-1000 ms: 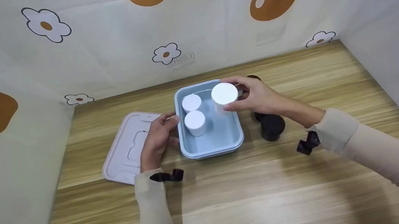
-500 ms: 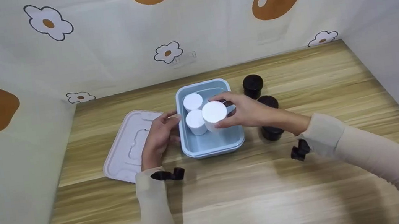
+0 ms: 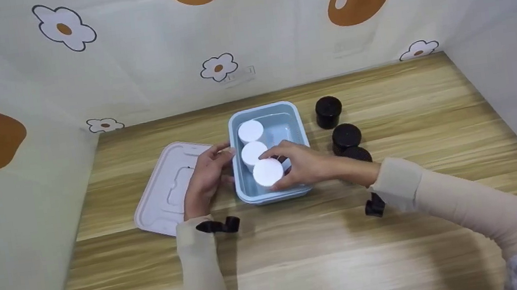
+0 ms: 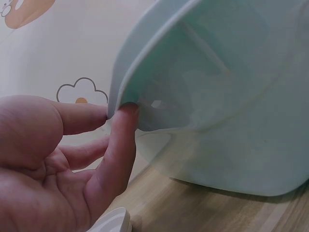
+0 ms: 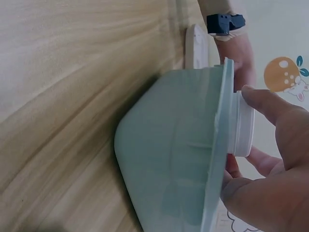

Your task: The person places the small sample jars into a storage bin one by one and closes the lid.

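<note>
The hands are apart. The left hand [image 3: 207, 174] pinches the rim of a blue tub [image 3: 286, 122] between thumb and finger. The right hand [image 3: 305, 163] grips a white jar [image 3: 268, 172] between thumb and fingers, at the tub's mouth, its top above the rim. Just beyond the right fingertips, two white containers [image 3: 250, 130] stand inside the tub. Left of and partly behind the left hand lies a pale lid [image 3: 162, 200]. Beyond the right wrist, three black containers [image 3: 329, 111] stand on the wooden table [image 3: 303, 259], the nearest partly hidden.
</note>
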`<state>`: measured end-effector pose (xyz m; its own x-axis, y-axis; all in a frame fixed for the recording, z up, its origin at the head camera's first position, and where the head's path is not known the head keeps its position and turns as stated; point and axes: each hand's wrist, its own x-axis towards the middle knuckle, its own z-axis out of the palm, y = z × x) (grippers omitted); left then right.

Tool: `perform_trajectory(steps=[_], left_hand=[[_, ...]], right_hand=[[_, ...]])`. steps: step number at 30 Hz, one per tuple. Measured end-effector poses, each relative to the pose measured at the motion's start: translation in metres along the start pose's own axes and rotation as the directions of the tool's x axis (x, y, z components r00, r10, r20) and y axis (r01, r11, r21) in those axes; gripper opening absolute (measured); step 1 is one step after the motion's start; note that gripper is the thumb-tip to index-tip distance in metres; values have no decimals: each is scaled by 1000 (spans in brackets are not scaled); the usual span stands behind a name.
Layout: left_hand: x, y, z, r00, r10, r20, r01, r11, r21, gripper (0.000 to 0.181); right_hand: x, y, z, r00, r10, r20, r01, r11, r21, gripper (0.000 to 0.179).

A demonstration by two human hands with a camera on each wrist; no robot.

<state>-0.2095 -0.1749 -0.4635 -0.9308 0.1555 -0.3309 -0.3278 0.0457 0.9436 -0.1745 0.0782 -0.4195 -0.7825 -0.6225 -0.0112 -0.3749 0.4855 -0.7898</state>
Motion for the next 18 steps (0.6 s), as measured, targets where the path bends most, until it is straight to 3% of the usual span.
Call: perform_trajectory(steps=[10,18], left_hand=[[1,-1,0,1000,-8,4,8,1000,3,44],[0,0,2,1000,7,-13,-7,1000,-1,46]], right_hand=[[11,-2,13,999,29,24,-27,995,-98,65],[17,0,19,1000,-18,15,19,989,-146,56]])
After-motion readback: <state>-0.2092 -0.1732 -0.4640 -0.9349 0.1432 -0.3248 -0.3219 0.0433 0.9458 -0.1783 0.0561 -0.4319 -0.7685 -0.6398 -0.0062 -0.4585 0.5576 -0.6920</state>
